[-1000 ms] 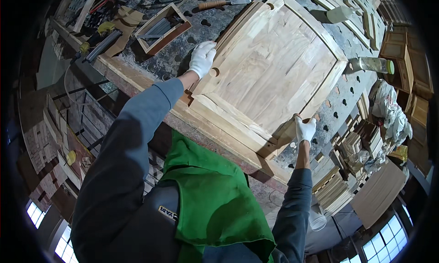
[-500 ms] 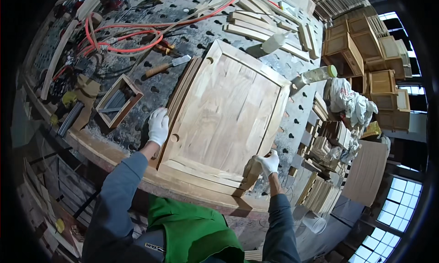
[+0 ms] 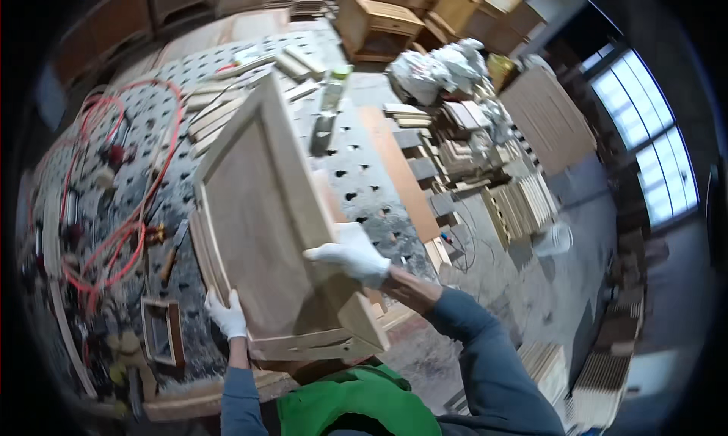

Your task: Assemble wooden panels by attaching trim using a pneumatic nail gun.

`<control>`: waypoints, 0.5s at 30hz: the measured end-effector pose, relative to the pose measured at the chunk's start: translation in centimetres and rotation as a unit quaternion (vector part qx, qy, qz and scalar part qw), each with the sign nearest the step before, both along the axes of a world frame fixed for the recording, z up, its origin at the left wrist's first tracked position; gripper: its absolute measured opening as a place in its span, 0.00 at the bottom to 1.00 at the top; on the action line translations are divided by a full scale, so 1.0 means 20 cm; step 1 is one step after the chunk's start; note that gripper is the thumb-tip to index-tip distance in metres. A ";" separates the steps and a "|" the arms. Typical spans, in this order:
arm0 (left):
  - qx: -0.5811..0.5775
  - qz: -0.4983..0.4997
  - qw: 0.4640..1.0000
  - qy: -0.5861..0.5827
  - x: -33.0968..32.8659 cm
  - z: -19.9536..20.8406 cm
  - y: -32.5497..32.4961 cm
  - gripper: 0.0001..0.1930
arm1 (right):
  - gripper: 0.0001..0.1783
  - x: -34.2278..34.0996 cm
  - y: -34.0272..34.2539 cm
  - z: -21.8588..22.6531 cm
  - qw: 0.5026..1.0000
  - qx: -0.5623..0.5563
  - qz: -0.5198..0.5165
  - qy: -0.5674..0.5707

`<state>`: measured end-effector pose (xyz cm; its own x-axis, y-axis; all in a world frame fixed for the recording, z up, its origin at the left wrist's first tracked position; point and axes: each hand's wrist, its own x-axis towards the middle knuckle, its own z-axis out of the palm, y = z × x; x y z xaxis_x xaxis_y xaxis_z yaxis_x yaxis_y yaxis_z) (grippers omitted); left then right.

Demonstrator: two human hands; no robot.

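A pale wooden cabinet door (image 3: 250,208), a framed panel, stands tilted over the bench with its right side raised. My right hand (image 3: 355,255), in a white glove, grips the door's raised right edge. Lower on the left side, my gloved left hand (image 3: 226,315) is closed at the door's left edge, its fingers partly hidden. Layered wooden edges (image 3: 206,250) show under the door's left side; whether they belong to more doors, I cannot tell.
The perforated metal bench (image 3: 364,182) holds an orange hose (image 3: 155,186), a small wooden box (image 3: 163,330), a chisel (image 3: 173,254), wood strips (image 3: 216,117) and a green-capped bottle (image 3: 331,95). Stacked wood pieces (image 3: 523,201) and a white bucket (image 3: 556,239) stand to the right.
The door's right side has risen from the bench, with my right hand on that edge. My left hand stays at the left edge. The view has swung to the right.
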<state>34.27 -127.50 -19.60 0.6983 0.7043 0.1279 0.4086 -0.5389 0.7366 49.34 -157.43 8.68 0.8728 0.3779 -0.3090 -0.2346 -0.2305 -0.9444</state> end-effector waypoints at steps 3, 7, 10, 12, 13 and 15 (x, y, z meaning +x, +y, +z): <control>-0.013 -0.080 0.996 0.032 0.01 0.16 0.04 0.32 | 0.14 -0.10 -0.08 0.24 0.999 0.040 -0.032 -0.011; -0.419 -0.143 0.895 -0.049 0.17 0.46 -0.18 0.31 | 0.14 -0.40 -0.63 0.55 0.986 0.062 -0.117 -0.097; -0.632 -0.198 0.744 -0.084 0.22 0.72 -0.60 0.31 | 0.12 -0.79 -1.10 0.72 0.980 0.065 -0.111 -0.152; -0.627 -0.270 0.728 -0.052 0.22 0.81 -0.96 0.31 | 0.12 -1.09 -1.35 0.78 0.962 0.055 -0.172 -0.204; -0.621 -0.309 0.719 -0.043 0.21 0.86 -1.16 0.31 | 0.12 -1.26 -1.48 0.81 0.948 0.047 -0.193 -0.248; -0.607 -0.388 0.693 -0.028 0.21 0.91 -1.55 0.31 | 0.13 -1.60 -1.70 0.83 0.913 0.020 -0.231 -0.337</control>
